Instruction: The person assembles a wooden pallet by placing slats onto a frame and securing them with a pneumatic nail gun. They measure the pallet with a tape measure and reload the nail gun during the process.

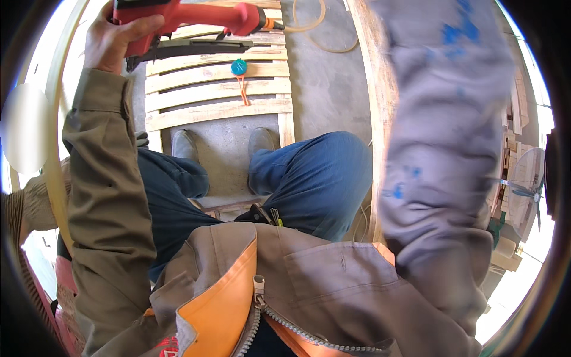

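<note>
Our left hand [116, 38] is up at eleven o'clock, wrapped tight around the handle of a red plastic nail gun with a black metal nail rail under it [190, 24]. The fingers curl over the top of the grip, so the hand is closed on the tool. The tool lies sideways, with its back end pointing to one o'clock, where a thin see-through air hose [321, 30] joins it and loops on the grey concrete floor [327, 89].

Our right arm, in a pale grey sleeve with blue paint marks [440, 149], goes up along three o'clock. It is blurry, and the right hand is out of the picture, so we cannot tell if it is open or closed.

We think the nail gun is heavy and hard, with most of the weight at the front. The fat red handle is the best place to hold it, away from the nose.

Just under the tool lies a pale wooden slat pallet [217, 92]. On its slats, at twelve o'clock, rests a small round teal thing with an orange stick [239, 71].

Nearer to us are two grey shoes [223, 143] and blue jeans [315, 178].
</note>
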